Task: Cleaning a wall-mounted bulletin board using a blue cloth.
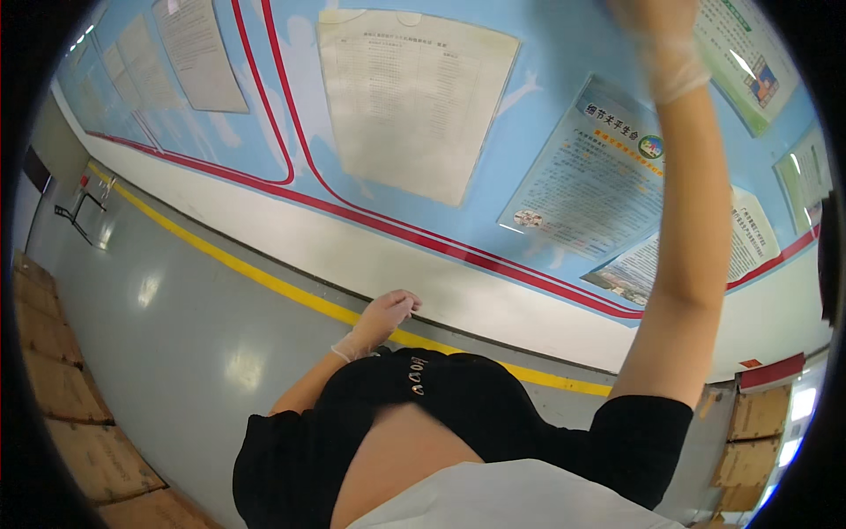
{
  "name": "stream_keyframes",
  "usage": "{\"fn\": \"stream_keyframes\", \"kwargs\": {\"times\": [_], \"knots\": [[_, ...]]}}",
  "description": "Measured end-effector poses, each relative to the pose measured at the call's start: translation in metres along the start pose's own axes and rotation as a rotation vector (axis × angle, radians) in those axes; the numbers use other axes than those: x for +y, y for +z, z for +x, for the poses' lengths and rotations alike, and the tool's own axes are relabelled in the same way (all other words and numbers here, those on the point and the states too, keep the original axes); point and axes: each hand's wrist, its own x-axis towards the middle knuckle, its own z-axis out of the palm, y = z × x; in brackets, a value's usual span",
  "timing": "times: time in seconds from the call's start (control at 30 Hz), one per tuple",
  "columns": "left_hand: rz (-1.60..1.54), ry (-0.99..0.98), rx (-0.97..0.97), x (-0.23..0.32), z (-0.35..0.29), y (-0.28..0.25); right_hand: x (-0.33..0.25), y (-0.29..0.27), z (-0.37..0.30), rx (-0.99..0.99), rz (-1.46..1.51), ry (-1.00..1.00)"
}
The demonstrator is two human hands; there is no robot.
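Aloft, right hand (pixel 659 35) near posters (pixel 582 167)

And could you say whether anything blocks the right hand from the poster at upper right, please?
Nothing visible stands between the right hand and that poster, though part of the hand is out of view.

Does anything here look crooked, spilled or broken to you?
Nothing clearly stands out. The bright patches on the grey floor look like reflected light rather than a spill. The bluish poster beside the right forearm slants, but the lens bends straight edges, so I cannot tell whether it hangs crooked. No damage shows.
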Motion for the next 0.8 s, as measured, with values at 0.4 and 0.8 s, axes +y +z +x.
{"fn": "stream_keyframes", "kwargs": {"times": [0.4, 0.8], "knots": [[0.047, 0.013, -0.110, -0.005, 0.007, 0.025, -0.149, -0.046, -0.183, -0.420, 0.402, 0.324], [-0.045, -0.052, -0.040, -0.035, 0.006, 0.027, -0.272, -0.071, -0.399, -0.793, 0.642, 0.300]]}}
